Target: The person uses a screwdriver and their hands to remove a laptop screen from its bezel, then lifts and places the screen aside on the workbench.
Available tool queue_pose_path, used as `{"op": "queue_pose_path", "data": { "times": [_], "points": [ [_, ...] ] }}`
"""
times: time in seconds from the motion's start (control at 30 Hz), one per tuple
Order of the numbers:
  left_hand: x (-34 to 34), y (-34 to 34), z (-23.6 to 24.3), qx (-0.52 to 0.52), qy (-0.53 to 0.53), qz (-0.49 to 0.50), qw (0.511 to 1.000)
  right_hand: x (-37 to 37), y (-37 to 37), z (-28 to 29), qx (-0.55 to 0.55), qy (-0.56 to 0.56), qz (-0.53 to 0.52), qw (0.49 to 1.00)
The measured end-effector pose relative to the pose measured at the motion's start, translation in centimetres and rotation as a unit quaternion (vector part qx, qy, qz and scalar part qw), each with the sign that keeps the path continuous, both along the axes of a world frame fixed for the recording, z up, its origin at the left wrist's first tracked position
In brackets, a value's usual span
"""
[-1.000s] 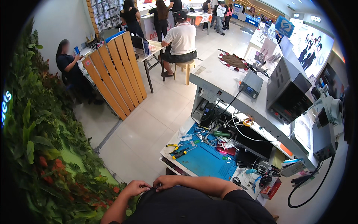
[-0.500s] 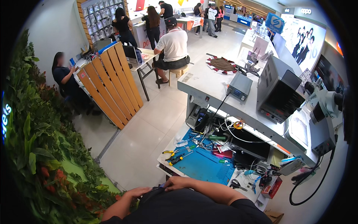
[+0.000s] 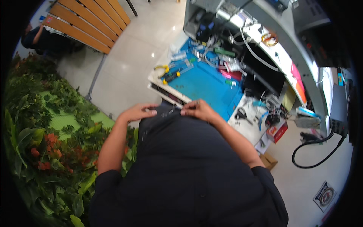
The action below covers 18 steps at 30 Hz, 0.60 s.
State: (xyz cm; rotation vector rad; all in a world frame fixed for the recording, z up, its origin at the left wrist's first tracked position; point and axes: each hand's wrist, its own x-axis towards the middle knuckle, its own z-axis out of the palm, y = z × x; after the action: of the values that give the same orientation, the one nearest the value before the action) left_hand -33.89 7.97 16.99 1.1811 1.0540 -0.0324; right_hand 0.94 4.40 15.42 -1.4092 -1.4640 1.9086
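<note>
My left hand (image 3: 138,113) rests against the left edge of the dark cloth at my waist, fingers stretched and slightly apart. On the other side my right hand (image 3: 199,110) has its fingers and thumb pinched together at the hem of my black shirt (image 3: 181,159). Between the hands lies dark cloth (image 3: 164,112) with small pale marks; some blur hides its detail. Just beyond it is the workbench's blue mat (image 3: 204,85), with yellow-and-black pliers (image 3: 172,77) near its left corner.
Black scissors (image 3: 243,115), cables and a red box (image 3: 277,130) lie along the bench's right side. A dark monitor (image 3: 262,73) sits under the raised shelf. Leafy plants (image 3: 49,143) line the left, near a slatted wooden panel (image 3: 89,22). A black cable (image 3: 317,164) hangs at right.
My view has tipped downward, so bench and hands appear higher and the far shop area is gone. My hands are farther apart at the waist.
</note>
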Motion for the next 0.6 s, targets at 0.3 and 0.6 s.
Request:
{"op": "queue_pose_path", "data": {
  "times": [0.3, 0.6],
  "points": [
    [3.0, 1.0, 2.0, 0.068, -0.047, -0.018, 0.996, -0.6, -1.7, -1.9, -0.115, 0.078, -0.033, 0.990],
    [9.7, 3.6, 2.9, 0.142, 0.018, -0.233, 0.962, -1.1, -1.6, 2.1, 0.021, -0.067, 0.027, 0.997]
  ]
}}
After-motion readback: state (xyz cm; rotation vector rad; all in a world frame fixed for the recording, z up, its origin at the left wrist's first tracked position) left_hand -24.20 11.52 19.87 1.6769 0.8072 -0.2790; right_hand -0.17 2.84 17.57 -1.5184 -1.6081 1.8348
